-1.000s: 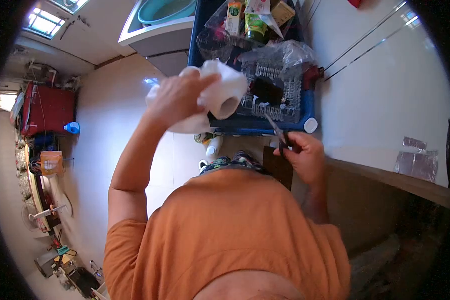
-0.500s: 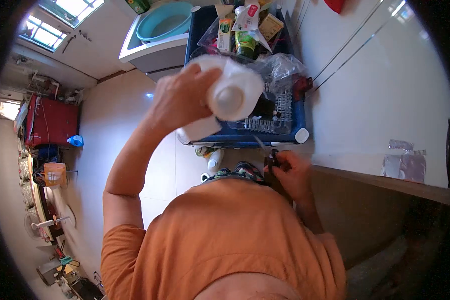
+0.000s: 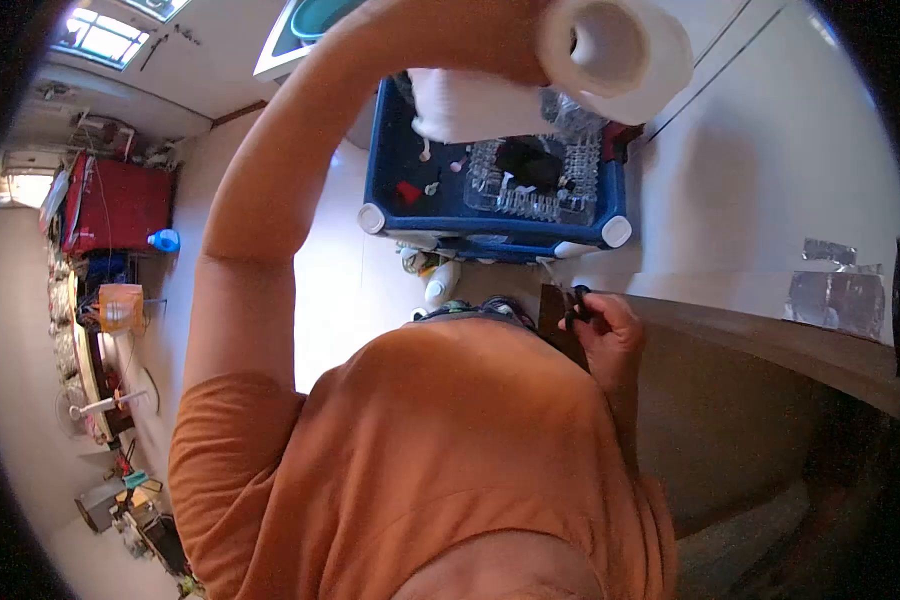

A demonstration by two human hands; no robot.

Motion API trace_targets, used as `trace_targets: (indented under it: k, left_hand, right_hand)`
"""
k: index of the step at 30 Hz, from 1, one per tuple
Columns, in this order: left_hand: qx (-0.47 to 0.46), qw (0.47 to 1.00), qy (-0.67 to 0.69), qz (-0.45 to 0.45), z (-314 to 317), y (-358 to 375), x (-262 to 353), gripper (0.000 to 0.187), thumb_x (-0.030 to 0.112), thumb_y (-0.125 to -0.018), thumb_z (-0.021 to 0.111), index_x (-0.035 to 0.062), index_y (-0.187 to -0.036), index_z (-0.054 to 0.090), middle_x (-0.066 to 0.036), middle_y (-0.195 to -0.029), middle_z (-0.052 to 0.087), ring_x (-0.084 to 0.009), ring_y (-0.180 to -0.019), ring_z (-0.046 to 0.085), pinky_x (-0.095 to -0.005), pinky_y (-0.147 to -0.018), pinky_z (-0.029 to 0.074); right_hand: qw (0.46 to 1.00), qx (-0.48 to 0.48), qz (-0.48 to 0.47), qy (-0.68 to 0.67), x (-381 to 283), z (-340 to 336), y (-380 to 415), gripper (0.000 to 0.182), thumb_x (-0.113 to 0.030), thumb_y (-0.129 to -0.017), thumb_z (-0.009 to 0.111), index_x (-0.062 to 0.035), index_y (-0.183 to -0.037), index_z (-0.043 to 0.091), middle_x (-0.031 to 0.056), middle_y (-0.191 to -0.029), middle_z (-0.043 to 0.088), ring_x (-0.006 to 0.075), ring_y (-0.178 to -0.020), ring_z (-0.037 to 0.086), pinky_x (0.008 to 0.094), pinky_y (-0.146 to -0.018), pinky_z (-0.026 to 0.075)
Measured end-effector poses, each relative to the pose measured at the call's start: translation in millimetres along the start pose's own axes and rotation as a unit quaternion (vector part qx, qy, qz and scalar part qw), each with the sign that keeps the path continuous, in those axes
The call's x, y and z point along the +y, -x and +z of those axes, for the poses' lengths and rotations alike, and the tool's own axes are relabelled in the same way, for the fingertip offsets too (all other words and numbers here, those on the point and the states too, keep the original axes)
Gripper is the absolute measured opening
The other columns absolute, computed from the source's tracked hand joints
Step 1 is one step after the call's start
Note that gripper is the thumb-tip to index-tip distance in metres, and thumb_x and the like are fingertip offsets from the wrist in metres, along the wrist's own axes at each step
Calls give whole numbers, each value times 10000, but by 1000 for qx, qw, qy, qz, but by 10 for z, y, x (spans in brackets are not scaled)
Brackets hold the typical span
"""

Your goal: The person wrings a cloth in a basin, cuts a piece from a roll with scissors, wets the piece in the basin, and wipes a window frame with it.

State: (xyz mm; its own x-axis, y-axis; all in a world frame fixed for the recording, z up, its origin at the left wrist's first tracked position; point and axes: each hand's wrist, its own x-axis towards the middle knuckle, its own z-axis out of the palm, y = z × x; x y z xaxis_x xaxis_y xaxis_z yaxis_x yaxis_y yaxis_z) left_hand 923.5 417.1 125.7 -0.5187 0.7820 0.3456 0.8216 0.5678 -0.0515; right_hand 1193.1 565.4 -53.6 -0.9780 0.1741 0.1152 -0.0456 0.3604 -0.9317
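My left hand [image 3: 505, 40] is raised at the top of the head view, wrapped round a white paper roll [image 3: 662, 55] with a hollow core. A loose white sheet [image 3: 470, 108] hangs from the roll, above a blue cart [image 3: 420, 222]. On the cart, under the roll, lies a clear plastic tray [image 3: 485, 190] with a black item [image 3: 530, 165] in it. My right hand [image 3: 612, 335] is low beside my shirt, closed on black-handled scissors [image 3: 577, 300]. Their blades point up towards the cart's near edge.
Bottles [image 3: 440, 284] stand on the floor by the cart's near side. A white surface with silver tape [image 3: 835, 303] is at the right. A teal basin [image 3: 315, 18] shows at the top left, and a red cabinet [image 3: 120, 205] stands further left.
My left hand has lifted the paper roll up and to the right, and its loose sheet hangs out. The scissors stay in my right hand, shifted slightly right. The view has tilted a little.
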Motion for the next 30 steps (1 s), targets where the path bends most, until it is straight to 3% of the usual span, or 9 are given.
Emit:
trace_targets:
  k: [5,8,9,14,17,23,24,27,30]
  left_hand:
    - [-49,966,253,-4,-139,659,-334,668,216,-564,807,112,-1156,515,-109,-1090,572,-263,-959,568,-396,-854,450]
    - [-67,958,269,-74,252,1269,-634,611,248,-561,809,156,-1112,561,-95,-1030,616,-273,-892,613,-415,-815,489]
    - [-146,922,338,-123,303,1390,-676,673,256,-524,847,129,-1123,565,-91,-1077,613,-257,-953,595,-401,-882,464]
    - [-183,884,344,-259,643,1696,-476,807,195,-471,854,94,-1193,507,-90,-1098,605,-210,-1005,575,-365,-919,438]
    - [-136,915,286,-252,615,1687,-405,851,214,-473,853,100,-1226,473,-101,-1100,603,-221,-1013,576,-362,-899,451]
    - [-74,936,229,-257,512,1734,-341,828,238,-534,819,153,-1258,429,-130,-1029,626,-254,-937,614,-382,-834,485]
    - [-139,940,223,-217,163,1533,-240,1047,346,-541,804,184,-1385,207,-187,-1011,603,-320,-885,601,-396,-759,478]
    - [-107,959,129,-230,494,1635,-287,641,274,-613,767,142,-1182,502,-138,-972,638,-268,-891,629,-382,-788,495]
    - [-107,948,152,-258,592,1677,-353,555,311,-594,785,142,-1086,592,-142,-1012,628,-286,-877,627,-379,-713,535]
  right_hand:
    - [999,-15,-27,28,78,-27,-16,316,120,-675,641,1,-963,585,69,-855,566,117,-697,574,218,-578,481]
    - [997,-30,58,34,-73,5,-79,347,-8,-593,724,-22,-924,619,106,-892,601,215,-747,580,290,-639,476]
    - [997,-37,60,35,-58,25,-87,352,-7,-591,723,-23,-927,619,107,-895,600,213,-750,580,289,-640,476]
    - [997,-39,40,50,-42,139,-96,358,-8,-595,713,-30,-941,624,110,-888,596,203,-752,575,286,-643,476]
    - [998,-30,29,47,69,196,-48,360,-6,-599,712,-34,-946,621,107,-889,593,198,-754,572,286,-643,477]
    - [985,-47,145,82,159,205,108,351,-18,-623,714,-24,-957,606,100,-953,600,186,-757,583,286,-661,483]
    - [984,-41,153,77,246,218,153,335,-27,-634,716,-20,-952,610,102,-959,605,196,-780,595,284,-678,489]
    - [983,-62,140,104,352,276,242,331,-42,-634,723,-23,-947,619,111,-954,611,223,-826,604,295,-700,493]
    - [981,-75,128,127,374,343,295,330,-65,-632,729,-29,-943,626,118,-943,619,250,-864,605,316,-739,490]
